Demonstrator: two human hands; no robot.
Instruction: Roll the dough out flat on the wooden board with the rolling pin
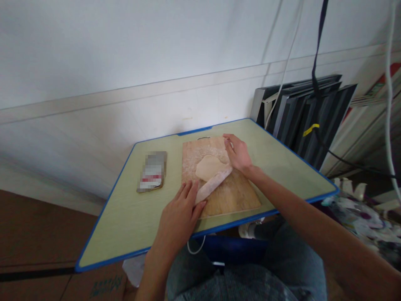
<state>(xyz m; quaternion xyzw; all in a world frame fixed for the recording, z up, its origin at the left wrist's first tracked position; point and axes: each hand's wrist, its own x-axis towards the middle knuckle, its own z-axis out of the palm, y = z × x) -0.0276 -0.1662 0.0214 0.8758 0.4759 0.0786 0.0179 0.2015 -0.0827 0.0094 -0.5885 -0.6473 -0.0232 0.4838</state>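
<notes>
A flour-dusted rolling pin (214, 185) lies slantwise across the near edge of a flat, pale sheet of dough (209, 166). Beneath both is a wooden cutting board (234, 198), streaked with flour on its far half. My left hand (182, 209) is closed over the pin's near left end, thumb on the near side. At the pin's far right end is my right hand (238, 154), its palm against the pin and its fingers reaching over the board's right edge. Those fingers partly hide each other.
The board rests on a pale green folding table with a blue rim (109, 200). To the left lies a blurred, flat packet-like object (152, 171). Dark panels (300, 117) lean against the white wall at right, where a black strap (315, 75) and a white cable (388, 83) hang.
</notes>
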